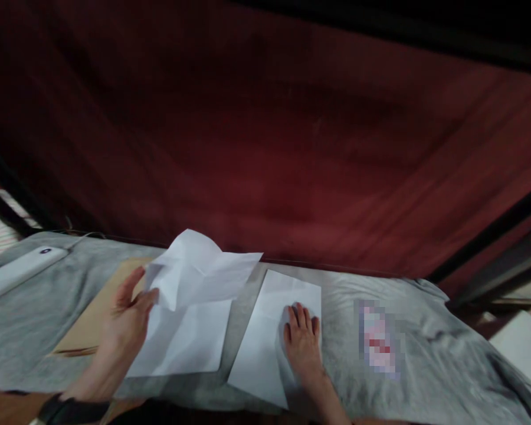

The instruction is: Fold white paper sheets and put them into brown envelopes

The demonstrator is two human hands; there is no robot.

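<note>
My left hand (126,321) pinches the lifted edge of a white sheet of paper (190,313), which curls up off the grey cloth (22,313). A brown envelope (92,319) lies under and to the left of that sheet. My right hand (303,339) rests flat, fingers stretched out, on a second white sheet (269,336) lying on the cloth to the right.
A white flat device (20,270) with a cable sits at the far left of the cloth. A dark red curtain (265,136) hangs behind. A blurred printed patch (379,345) marks the cloth at right. A white box edge (524,348) shows at far right.
</note>
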